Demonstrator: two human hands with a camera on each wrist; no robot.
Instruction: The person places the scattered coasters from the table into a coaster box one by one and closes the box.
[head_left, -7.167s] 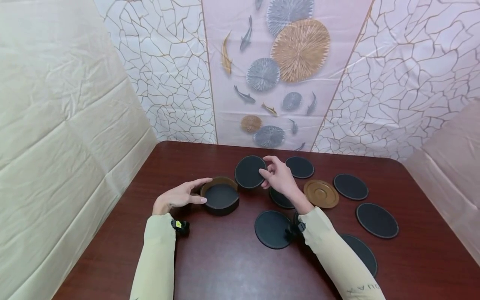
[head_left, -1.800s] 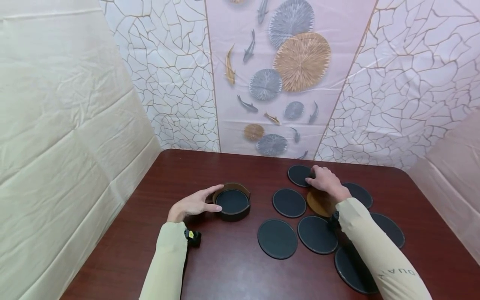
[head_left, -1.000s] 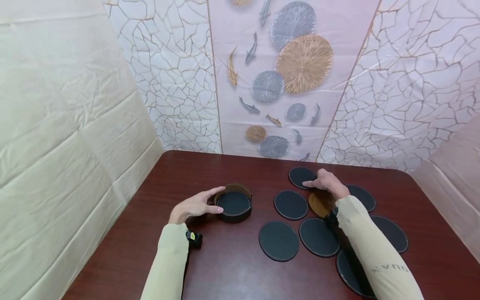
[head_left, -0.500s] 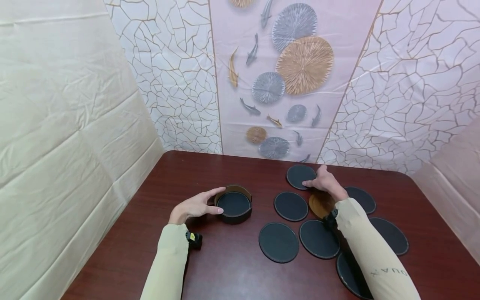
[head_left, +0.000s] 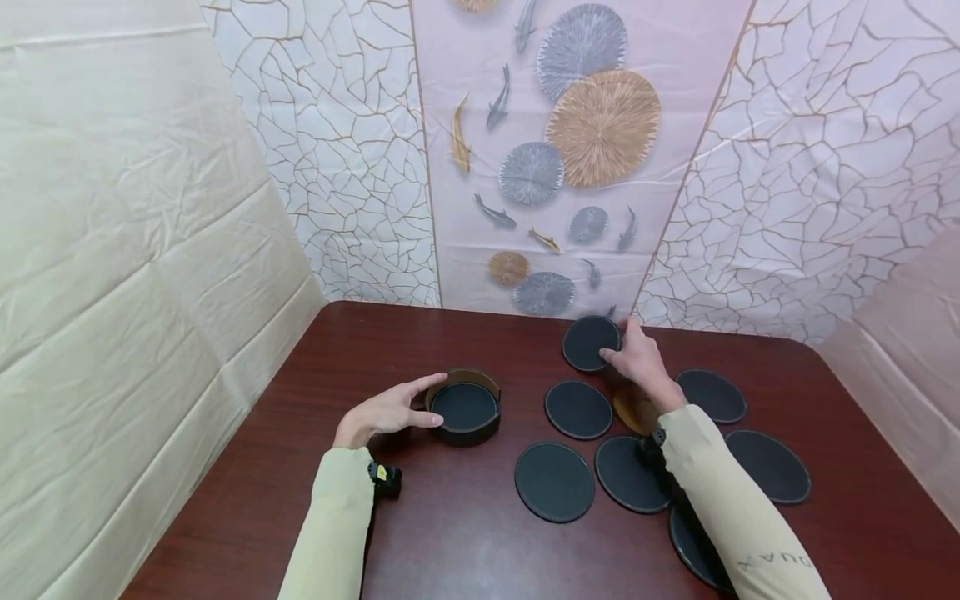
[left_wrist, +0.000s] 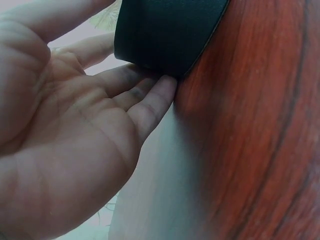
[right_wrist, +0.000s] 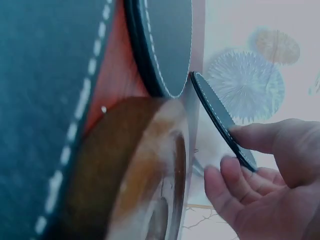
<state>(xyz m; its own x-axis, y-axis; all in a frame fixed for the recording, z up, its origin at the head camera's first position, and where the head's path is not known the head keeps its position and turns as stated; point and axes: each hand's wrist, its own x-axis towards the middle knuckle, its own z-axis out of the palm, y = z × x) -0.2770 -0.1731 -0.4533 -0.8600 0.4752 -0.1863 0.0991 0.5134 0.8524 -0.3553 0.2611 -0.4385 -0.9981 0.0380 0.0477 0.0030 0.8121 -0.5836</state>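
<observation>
My left hand (head_left: 384, 414) lies at the left side of a round dark coaster holder (head_left: 471, 433), thumb and fingers fairly straight and spread along its wall. Inside the holder a black coaster (head_left: 465, 404) lies on top. The left wrist view shows fingertips against the holder wall (left_wrist: 165, 37) near the tabletop. At the back of the table my right hand (head_left: 637, 360) pinches a round black coaster (head_left: 588, 343) by its right edge, thumb on its face and fingers behind. That stitched coaster (right_wrist: 215, 107) stands tilted in the right wrist view.
Several more black coasters (head_left: 579, 410) lie spread on the dark wooden table (head_left: 442, 542), mostly towards the right. A brown wooden disc with ringed grooves (right_wrist: 150, 175) lies among them, partly covered by the right arm in the head view. A patterned cloth backdrop (head_left: 360, 167) hangs behind.
Earlier, the right hand held another coaster beside the holder, then reached back right. Since then it has taken hold of the back coaster and tilted it up. The left hand stays at the holder.
</observation>
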